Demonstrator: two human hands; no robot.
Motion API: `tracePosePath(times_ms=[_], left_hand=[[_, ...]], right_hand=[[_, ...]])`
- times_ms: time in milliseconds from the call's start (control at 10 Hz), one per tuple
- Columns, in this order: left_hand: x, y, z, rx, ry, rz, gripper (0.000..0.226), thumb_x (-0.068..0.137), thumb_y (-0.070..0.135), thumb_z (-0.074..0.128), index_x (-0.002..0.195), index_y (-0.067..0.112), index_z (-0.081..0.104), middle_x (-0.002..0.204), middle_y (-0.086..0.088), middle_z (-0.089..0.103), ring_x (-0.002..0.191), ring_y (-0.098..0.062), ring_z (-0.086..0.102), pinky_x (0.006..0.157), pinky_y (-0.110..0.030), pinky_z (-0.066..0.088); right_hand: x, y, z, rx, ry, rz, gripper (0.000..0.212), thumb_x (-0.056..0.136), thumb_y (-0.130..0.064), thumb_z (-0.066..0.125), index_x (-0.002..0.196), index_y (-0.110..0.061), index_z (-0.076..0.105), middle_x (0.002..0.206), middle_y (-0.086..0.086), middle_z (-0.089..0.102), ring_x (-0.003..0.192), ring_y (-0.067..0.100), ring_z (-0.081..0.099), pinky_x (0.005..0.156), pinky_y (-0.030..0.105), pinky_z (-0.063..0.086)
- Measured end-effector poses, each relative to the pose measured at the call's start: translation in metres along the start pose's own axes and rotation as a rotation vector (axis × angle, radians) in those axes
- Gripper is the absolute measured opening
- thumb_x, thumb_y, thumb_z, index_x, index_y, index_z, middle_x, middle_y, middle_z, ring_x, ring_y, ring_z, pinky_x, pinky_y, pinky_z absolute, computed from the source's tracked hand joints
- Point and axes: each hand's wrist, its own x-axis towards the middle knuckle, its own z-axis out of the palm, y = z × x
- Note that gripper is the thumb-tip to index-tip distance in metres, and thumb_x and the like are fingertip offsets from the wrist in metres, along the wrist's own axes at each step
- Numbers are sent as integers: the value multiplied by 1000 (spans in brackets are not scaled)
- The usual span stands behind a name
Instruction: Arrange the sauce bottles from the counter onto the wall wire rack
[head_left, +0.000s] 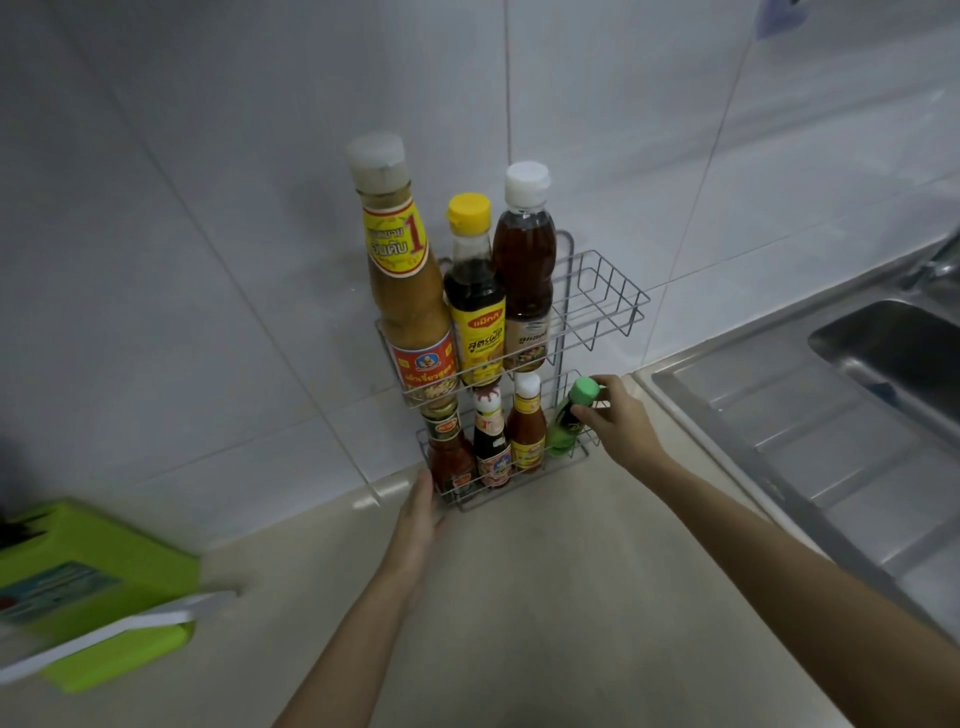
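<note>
Pale beige counter (545, 597) filling the lower middle, bare across most of its face. At eight o'clock, a lime-green plastic box (98, 561) (blurred, with a bluish label on its top face), resting on the counter near the wall. Just below it, at roughly seven o'clock, a flat white piece (114, 631) lying slantwise across the green, edges smeared. Glossy white wall tiles (208, 182) from nine round to one o'clock, grey grout lines running diagonally. At three o'clock, a stainless steel sink (893, 353) with ribbed draining board (810, 457) beside the basin. At one o'clock, a bluish-purple scrap (779, 15) against the tile, cut by the frame edge.
</note>
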Motion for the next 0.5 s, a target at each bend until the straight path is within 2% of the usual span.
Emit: tracePosePath(times_ms=[100,200,300,400,500], left_hand=[[2,-11,4,89,-5,21,61,97,58,26,151,32,20,157,13,27,145,-9,24,123,-38,18],[0,-18,3,142,-43,40,78,84,72,27,152,38,8,162,16,10,149,-6,10,125,-43,11],[3,-16,-1,179,-56,36,86,78,77,27,152,37,9,162,15,11,149,-6,11,125,-44,12],[1,-11,-4,234,-84,34,79,85,73,25,152,34,11,162,13,14,149,-7,13,125,-42,14],[-16,-4,-5,245,-114,70,58,99,53,22,153,31,16,161,11,18,146,-5,16,124,-36,13]], right_hand=[[0,-1,-1,-26,-38,-23,39,89,-15,66,123,-3,50,116,10,62,90,18,62,75,29,44],[-4,-9,4,-57,-178,-52,35,89,-12,65,121,-4,53,121,13,63,104,24,63,79,31,50],[-7,-11,10,-27,-183,-47,35,89,-10,64,121,-5,54,124,16,63,111,29,62,87,37,52],[-14,-8,11,-69,-182,-82,35,91,-8,61,124,-1,52,124,17,62,114,32,59,87,30,45],[-31,-5,4,-161,-160,-77,40,95,-13,55,131,0,44,132,19,56,120,36,53,90,33,42]])
